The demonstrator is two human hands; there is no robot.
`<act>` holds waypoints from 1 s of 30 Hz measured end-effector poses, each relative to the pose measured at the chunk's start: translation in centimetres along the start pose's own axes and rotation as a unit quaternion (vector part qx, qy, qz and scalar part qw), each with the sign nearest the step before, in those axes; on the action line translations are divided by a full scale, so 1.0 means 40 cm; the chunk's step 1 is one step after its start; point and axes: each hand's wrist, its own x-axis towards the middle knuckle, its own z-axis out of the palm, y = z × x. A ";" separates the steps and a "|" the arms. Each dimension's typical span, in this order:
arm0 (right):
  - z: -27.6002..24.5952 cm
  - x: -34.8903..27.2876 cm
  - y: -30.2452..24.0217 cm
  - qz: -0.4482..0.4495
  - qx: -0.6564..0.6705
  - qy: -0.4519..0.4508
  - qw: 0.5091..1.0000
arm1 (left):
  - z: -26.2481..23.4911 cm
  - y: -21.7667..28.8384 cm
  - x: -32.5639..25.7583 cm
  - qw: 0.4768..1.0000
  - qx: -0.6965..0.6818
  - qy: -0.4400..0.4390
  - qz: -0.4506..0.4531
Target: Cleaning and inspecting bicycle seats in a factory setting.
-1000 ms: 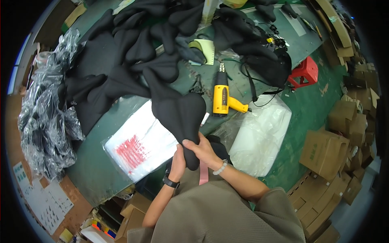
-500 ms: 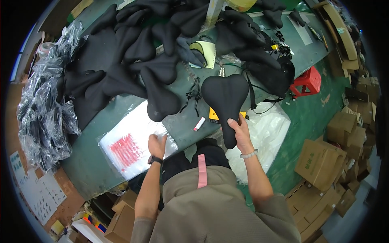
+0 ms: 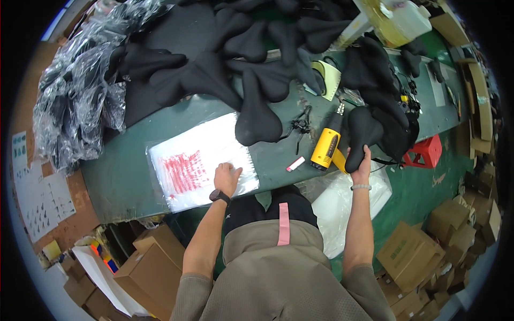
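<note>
**Hands split between saddle and bag stack**

Right hand (image 3: 360, 159) is closed around the lower end of a black bicycle saddle (image 3: 365, 134), holding it up beside the yellow heat gun (image 3: 327, 147) at the near edge of the green worktop (image 3: 123, 171). Left hand (image 3: 227, 178) lies flat and open on a stack of clear plastic bags (image 3: 198, 163) with red print, gripping nothing. More black saddles (image 3: 257, 91) are heaped behind, and 1 small white-and-red marker (image 3: 295, 164) lies near the gun. The saddle looks padded over a stiff shell, light enough for 1 hand; its narrow end probably offers the surest grip, though fisheye bending makes its shape hard to read. The bags look thin and slippery.
</note>
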 end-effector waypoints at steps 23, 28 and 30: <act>0.361 -0.134 0.406 -0.275 -0.607 -0.029 0.745 | 0.041 0.237 0.194 0.881 -0.451 -0.017 -0.141; 0.408 -0.054 0.428 -0.220 -0.585 -0.022 0.780 | 0.030 0.207 0.194 0.891 -0.427 -0.066 -0.140; 0.384 -0.052 0.425 -0.223 -0.576 -0.016 0.787 | 0.017 0.184 0.189 0.915 -0.380 -0.095 -0.097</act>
